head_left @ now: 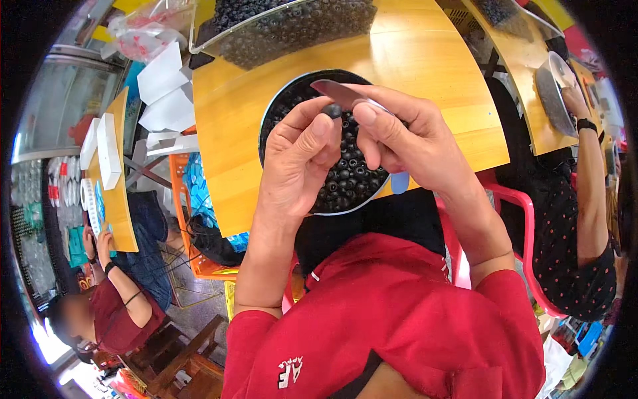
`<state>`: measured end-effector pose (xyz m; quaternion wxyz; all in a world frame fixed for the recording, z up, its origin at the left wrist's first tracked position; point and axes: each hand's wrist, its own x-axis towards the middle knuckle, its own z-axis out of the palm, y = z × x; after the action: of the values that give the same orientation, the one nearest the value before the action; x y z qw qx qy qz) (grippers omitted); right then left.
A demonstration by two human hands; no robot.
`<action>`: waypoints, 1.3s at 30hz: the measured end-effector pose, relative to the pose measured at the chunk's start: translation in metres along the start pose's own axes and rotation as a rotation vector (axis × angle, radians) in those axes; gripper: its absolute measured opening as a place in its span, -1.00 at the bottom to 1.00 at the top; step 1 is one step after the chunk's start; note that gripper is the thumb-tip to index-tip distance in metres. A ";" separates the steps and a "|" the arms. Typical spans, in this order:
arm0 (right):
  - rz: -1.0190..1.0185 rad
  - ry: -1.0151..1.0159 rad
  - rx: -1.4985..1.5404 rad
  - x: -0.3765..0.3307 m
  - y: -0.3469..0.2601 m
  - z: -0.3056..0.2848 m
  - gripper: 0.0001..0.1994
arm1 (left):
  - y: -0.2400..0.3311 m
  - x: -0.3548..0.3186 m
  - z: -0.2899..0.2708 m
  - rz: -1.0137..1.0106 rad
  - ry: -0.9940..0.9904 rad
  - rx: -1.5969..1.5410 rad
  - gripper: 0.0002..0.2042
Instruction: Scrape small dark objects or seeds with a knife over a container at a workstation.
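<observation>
The left grip (299, 143) was closed in a pinch, thumb against forefinger, with one small dark round piece (332, 111) at the fingertips. The right grip (413, 136) was wrapped around a knife (335, 90), its thumb along the side and its blade pointing leftward just above the piece; whether the edge touched it could not be told. For good work here, the piece seemed best held firmly by its sides, with the left fingertips kept behind the edge and the blade steered by small thumb pressure rather than a push of the whole arm. Bracing the two hands lightly together would likely have steadied the cut, and staying over the bowl would have let a slipped piece drop safely.

Directly beneath both hands stood that round bowl (330, 213), pale-rimmed and well filled with loose dark pieces (342, 179) like the pinched one. It sat at the near edge of the wooden desk (226, 133). Beyond it, at the far edge, a clear rectangular bin (203, 46) held a large heap of similar pieces. To the right, a co-worker's hand (573, 98) was at a clear bowl, contents too unclear to name. To the left, an orange crate (178, 193) carried blue packets (197, 186).
</observation>
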<state>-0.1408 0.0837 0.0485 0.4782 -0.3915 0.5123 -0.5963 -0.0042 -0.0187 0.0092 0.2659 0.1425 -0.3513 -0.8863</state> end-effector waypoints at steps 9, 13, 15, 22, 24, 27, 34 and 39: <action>-0.004 0.004 -0.010 0.000 0.007 0.003 -0.63 | 0.005 -0.005 -0.006 0.062 -0.060 -0.005 -0.73; 0.011 -0.001 0.024 0.001 0.008 0.002 -0.63 | 0.004 -0.004 -0.007 0.067 -0.047 0.017 -0.74; -0.004 -0.033 0.083 0.000 0.004 0.001 -0.64 | 0.002 -0.004 0.000 0.090 0.023 0.071 -0.74; -0.108 -0.041 -0.078 0.000 0.002 0.004 -0.65 | 0.010 -0.001 0.003 0.172 0.021 0.314 -0.74; -0.090 -0.052 -0.087 0.000 0.000 0.001 -0.65 | 0.009 -0.003 0.003 0.173 0.038 0.303 -0.74; -0.017 -0.053 -0.051 0.002 0.002 -0.006 -0.64 | 0.010 -0.004 0.001 0.139 0.028 0.261 -0.73; -0.031 0.024 -0.007 -0.003 0.005 0.007 -0.64 | 0.004 -0.001 0.009 0.117 0.181 0.125 -0.72; -0.188 0.046 -0.154 0.000 0.010 0.010 -0.65 | 0.002 -0.003 0.009 0.091 0.116 0.027 -0.69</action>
<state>-0.1298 0.0817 0.0403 0.3768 -0.4595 0.5286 -0.6061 -0.0050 -0.0137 0.0172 0.3241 0.1812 -0.3535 -0.8586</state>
